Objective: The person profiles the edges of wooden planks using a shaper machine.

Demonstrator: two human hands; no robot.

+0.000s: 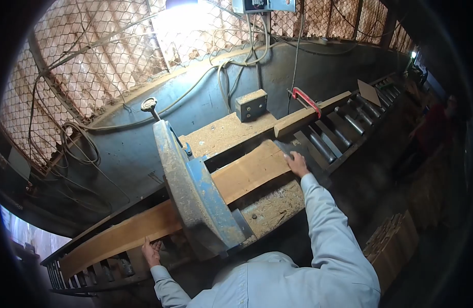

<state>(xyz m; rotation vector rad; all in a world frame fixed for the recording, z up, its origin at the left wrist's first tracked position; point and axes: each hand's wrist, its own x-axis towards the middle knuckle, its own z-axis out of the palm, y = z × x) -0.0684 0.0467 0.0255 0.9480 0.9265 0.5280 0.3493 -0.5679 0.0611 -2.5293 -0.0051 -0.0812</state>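
Note:
A long wooden plank runs under the blue-grey housing of a woodworking machine; a second visible stretch of wood comes out on the left, and the housing hides the middle. My left hand is at the near edge of the left stretch, palm partly up and fingers stretched out, apparently touching the wood. At the plank's right end, my right hand has its fingers extended over the corner and apart. Whatever blade or cutter the housing covers is hidden.
Roller conveyors extend on both sides. A red clamp sits on a wooden fence. A metal box stands on the sawdust-covered bed behind. Stacked wood lies at lower right; a person in red is beyond.

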